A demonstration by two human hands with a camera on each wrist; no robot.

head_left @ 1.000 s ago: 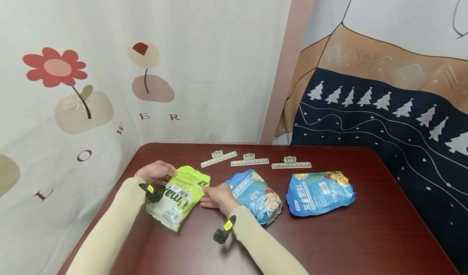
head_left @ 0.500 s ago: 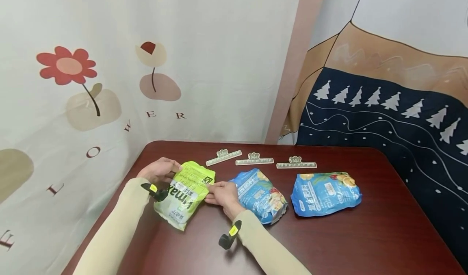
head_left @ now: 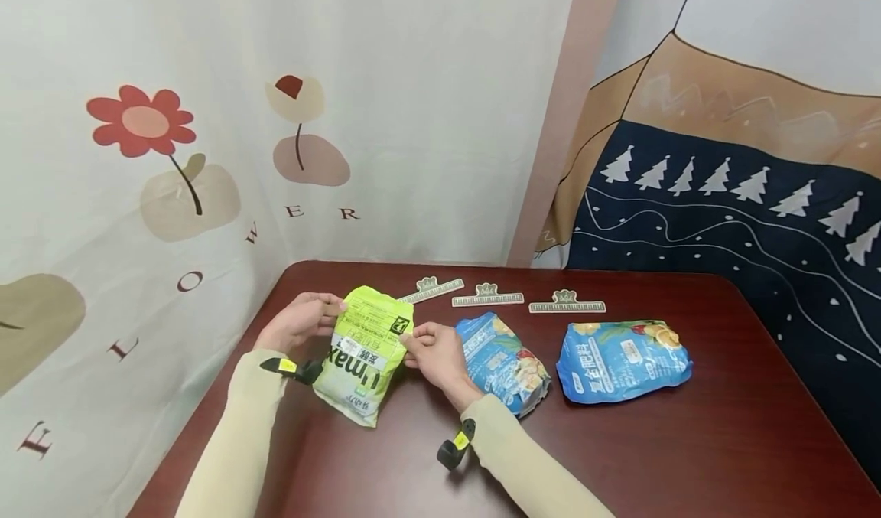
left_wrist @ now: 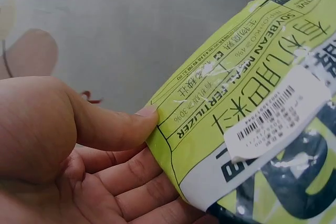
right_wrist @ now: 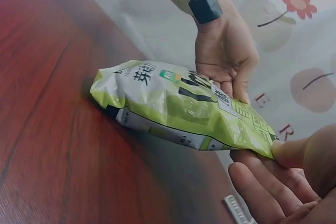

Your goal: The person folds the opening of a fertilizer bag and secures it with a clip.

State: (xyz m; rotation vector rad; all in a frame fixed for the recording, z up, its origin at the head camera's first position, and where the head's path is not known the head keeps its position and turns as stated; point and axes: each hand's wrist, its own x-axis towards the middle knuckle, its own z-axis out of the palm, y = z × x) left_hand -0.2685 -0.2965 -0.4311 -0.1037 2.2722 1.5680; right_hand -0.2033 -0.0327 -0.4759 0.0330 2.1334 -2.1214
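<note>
Between the two hands is a green and white bag of soybean meal fertilizer (head_left: 365, 357), its label upside down in the head view. My left hand (head_left: 300, 321) pinches its left edge, thumb on the printed face and fingers behind, as the left wrist view (left_wrist: 110, 124) shows. My right hand (head_left: 437, 352) pinches the opposite edge near the top corner. In the right wrist view the fertilizer bag (right_wrist: 178, 106) slants up from the table, its top end raised. Just right of my right hand lies a blue fertilizer bag (head_left: 505, 365).
A second blue bag (head_left: 622, 361) lies farther right on the dark red table (head_left: 716, 441). Along the back edge lie three ruler-like clips, a left one (head_left: 440, 288), a middle one (head_left: 487, 296) and a right one (head_left: 567, 304). Printed curtains (head_left: 427, 120) hang behind.
Both hands have raised the top of the green bag, which now overlaps the left clip. My right fingers have closed on its edge. The head view has shifted slightly.
</note>
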